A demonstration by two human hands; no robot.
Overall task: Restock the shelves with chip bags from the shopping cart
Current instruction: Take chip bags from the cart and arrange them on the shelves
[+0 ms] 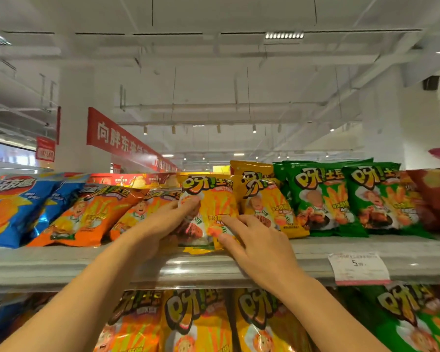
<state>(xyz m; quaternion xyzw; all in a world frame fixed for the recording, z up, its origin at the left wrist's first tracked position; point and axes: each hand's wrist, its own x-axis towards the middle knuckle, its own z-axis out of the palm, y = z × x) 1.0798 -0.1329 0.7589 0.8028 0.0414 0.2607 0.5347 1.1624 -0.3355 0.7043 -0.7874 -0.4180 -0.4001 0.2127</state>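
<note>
A yellow chip bag point(214, 199) stands upright on the top shelf point(61, 262), between orange bags and another yellow bag point(267, 201). My left hand point(168, 219) lies against its left side, fingers stretched up across the front. My right hand point(259, 247) touches its lower right part with the index fingertip and thumb spread on the front. Neither hand visibly wraps round the bag. The shopping cart is out of view.
Left of it, orange bags point(87, 214) and blue bags point(10, 207) lean over. Green bags point(320, 199) and a red bag point(434, 196) fill the right. A price tag point(358, 268) hangs on the shelf edge. The lower shelf holds more yellow bags point(196, 323).
</note>
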